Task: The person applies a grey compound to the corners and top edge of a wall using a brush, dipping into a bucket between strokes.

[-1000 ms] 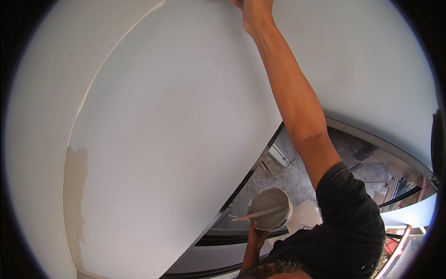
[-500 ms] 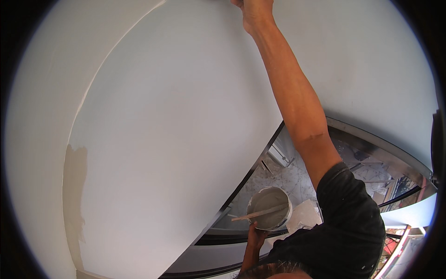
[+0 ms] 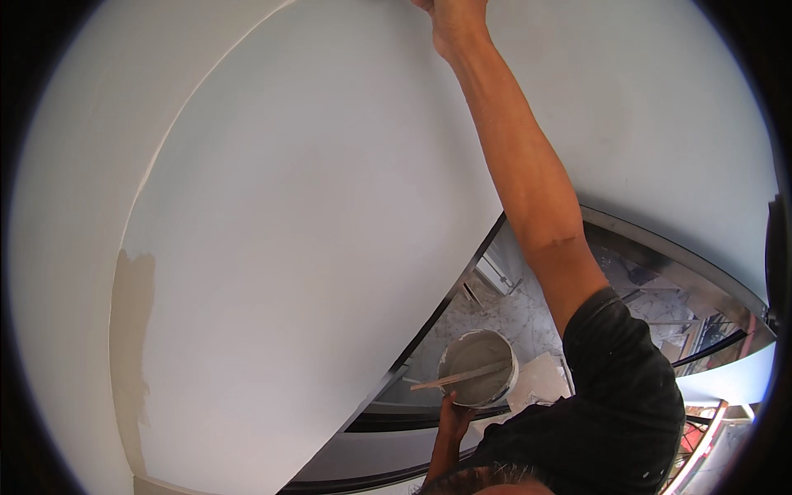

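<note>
My left hand grips a white bucket from its near side, low in the view. Grey paste fills part of it. Across the bucket's mouth lies a pale wooden stick, its end jutting out over the left rim. My right arm is stretched far up, and my right hand is cut by the top edge, close to the pale wall. Its fingers look curled; what they hold is out of view. A beige-grey smeared patch runs down the wall's left side.
A thin ridge line curves along the left of the wall surface. A dark-edged opening slants below my right arm, with a marbled floor beneath. A pale board lies beside the bucket. Metal framing borders the right.
Hardly anything differs. The smeared wall patch sits a touch higher in the view, and the dark sliver at the top edge left of my right hand shows less. The bucket stays held.
</note>
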Action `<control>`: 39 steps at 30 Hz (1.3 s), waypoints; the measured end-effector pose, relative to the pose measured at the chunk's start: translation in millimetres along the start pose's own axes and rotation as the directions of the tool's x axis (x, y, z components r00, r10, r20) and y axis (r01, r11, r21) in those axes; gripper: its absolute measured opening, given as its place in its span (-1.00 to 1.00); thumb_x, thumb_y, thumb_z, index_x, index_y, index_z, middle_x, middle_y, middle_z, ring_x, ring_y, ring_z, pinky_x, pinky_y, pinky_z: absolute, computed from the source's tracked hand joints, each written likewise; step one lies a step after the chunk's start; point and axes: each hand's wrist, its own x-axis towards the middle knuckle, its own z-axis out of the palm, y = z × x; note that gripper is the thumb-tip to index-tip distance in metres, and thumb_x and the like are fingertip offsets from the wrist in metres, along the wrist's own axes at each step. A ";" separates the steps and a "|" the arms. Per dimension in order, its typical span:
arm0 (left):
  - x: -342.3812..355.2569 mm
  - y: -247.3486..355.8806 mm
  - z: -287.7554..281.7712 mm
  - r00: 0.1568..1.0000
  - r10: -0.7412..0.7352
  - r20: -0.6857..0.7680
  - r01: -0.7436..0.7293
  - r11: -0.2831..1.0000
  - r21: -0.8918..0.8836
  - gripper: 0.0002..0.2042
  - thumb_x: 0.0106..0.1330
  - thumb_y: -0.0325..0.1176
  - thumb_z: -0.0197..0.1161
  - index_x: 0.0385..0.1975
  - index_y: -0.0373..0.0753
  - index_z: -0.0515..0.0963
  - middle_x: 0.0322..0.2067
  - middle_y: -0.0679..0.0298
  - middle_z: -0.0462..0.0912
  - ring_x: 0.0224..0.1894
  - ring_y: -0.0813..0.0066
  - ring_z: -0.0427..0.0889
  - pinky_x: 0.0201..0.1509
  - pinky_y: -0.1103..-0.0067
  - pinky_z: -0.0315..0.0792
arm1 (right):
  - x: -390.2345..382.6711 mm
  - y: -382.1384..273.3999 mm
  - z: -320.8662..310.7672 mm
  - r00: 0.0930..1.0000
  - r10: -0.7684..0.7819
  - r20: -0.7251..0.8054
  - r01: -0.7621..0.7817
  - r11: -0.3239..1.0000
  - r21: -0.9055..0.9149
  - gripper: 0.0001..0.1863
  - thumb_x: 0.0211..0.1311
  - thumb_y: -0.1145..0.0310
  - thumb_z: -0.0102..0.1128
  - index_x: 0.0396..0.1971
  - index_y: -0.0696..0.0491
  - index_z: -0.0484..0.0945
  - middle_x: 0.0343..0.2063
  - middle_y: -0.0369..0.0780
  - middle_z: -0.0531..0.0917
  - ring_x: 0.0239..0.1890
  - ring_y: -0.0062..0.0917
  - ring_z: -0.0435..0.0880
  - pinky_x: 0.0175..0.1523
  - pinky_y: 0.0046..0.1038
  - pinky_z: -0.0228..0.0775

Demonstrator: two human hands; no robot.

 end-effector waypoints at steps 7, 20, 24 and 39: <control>-5.2 3.2 10.4 1.000 0.014 -0.016 -0.014 1.000 -0.002 -0.28 0.22 -0.09 0.19 0.37 -0.19 0.12 0.33 0.04 0.25 0.35 0.00 0.27 0.31 0.02 0.25 | -4.3 -4.7 6.2 1.000 0.008 -0.018 -0.007 1.000 0.016 -0.84 0.03 0.60 0.06 -0.67 0.06 0.43 -0.65 -0.37 0.39 -0.57 -0.63 0.32 -0.39 -0.49 0.20; -3.4 1.2 6.6 1.000 0.023 -0.001 -0.023 0.999 0.026 -0.24 0.20 -0.05 0.21 0.37 -0.19 0.11 0.31 0.06 0.26 0.32 0.02 0.31 0.25 0.03 0.32 | -4.1 1.2 3.9 0.999 -0.028 0.037 0.027 0.999 0.027 -0.77 0.03 0.62 0.02 -0.73 0.01 0.34 -0.69 -0.38 0.35 -0.61 -0.65 0.26 -0.45 -0.51 0.10; -3.9 1.5 7.3 1.000 0.027 -0.008 -0.027 0.999 0.042 -0.23 0.20 -0.02 0.21 0.37 -0.21 0.10 0.30 0.06 0.27 0.30 0.03 0.34 0.21 0.07 0.36 | -5.1 -0.2 2.5 0.996 -0.042 0.077 0.040 0.999 0.032 -0.76 0.03 0.62 0.03 -0.73 0.00 0.32 -0.69 -0.37 0.34 -0.61 -0.64 0.26 -0.46 -0.50 0.08; -3.6 1.5 7.3 1.000 0.022 0.007 -0.022 1.000 0.002 -0.26 0.22 -0.09 0.19 0.38 -0.19 0.10 0.32 0.04 0.25 0.34 0.00 0.28 0.29 0.03 0.28 | -6.2 0.7 5.1 0.998 -0.030 0.062 0.028 0.999 0.018 -0.75 0.03 0.63 0.02 -0.73 -0.01 0.31 -0.70 -0.38 0.35 -0.62 -0.64 0.26 -0.46 -0.50 0.07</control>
